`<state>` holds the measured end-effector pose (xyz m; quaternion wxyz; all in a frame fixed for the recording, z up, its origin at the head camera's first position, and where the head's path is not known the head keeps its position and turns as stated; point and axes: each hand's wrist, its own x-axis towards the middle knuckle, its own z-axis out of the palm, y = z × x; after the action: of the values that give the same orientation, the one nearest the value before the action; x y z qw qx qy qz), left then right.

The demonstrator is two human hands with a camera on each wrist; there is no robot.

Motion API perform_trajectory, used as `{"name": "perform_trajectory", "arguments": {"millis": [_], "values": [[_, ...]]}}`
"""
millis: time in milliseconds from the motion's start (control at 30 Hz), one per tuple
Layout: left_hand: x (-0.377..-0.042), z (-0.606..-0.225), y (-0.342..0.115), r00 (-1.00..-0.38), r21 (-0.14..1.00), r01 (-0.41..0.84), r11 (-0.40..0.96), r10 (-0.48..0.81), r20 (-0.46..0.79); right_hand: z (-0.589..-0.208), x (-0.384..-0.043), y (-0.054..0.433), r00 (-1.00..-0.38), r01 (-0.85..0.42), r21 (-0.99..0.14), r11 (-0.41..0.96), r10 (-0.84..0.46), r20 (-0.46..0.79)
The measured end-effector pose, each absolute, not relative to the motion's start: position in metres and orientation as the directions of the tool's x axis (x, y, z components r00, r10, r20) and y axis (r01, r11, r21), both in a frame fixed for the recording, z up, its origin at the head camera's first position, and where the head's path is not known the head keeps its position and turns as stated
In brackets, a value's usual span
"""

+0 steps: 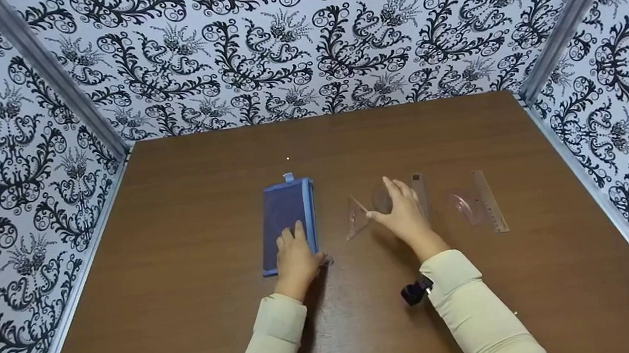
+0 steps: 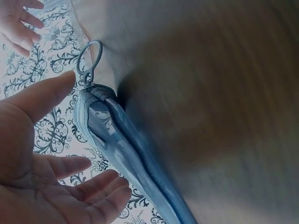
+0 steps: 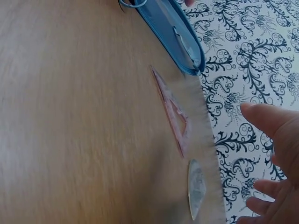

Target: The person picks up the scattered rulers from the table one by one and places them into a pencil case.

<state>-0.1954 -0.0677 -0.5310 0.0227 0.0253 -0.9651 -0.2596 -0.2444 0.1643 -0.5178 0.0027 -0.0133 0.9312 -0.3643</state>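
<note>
On the desk before you, the blue pouch lies left of centre. Your left hand hovers loosely spread at its near end; your right hand, fingers wide, hangs near the transparent set square.

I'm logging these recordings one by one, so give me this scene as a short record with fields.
Surface: brown table
Pouch: blue, ring at its near right corner
Left hand: at the pouch, gripping nothing
Right hand: fingers apart, gripping nothing
Right of pouch, left to right: set square, round clear piece, ruler, pinkish curved piece, second ruler
</note>
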Motion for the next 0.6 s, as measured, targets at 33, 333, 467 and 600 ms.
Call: {"name": "perform_trajectory", "arguments": {"millis": [33,333,467,600], "values": [[-0.195,-0.531,-0.068,-0.998,0.503,-0.04,0.864,-0.064,0.03,-0.519,-0.245,0.163,-1.0,-0.022,-0.687,0.727,-0.025,0.007],[-0.192,-0.533,-0.063,-0.996,0.498,-0.06,0.865,-0.086,0.028,-0.525,-0.249,0.153,-0.999,-0.034,-0.733,0.679,-0.025,0.024],[-0.191,-0.534,-0.061,-0.995,0.502,-0.07,0.862,-0.096,0.026,-0.524,-0.251,0.15,-0.999,-0.045,-0.728,0.684,-0.02,0.043],[-0.191,-0.534,-0.059,-0.993,0.505,-0.085,0.859,-0.114,0.027,-0.523,-0.251,0.148,-0.999,-0.051,-0.727,0.685,-0.027,0.045]]}}
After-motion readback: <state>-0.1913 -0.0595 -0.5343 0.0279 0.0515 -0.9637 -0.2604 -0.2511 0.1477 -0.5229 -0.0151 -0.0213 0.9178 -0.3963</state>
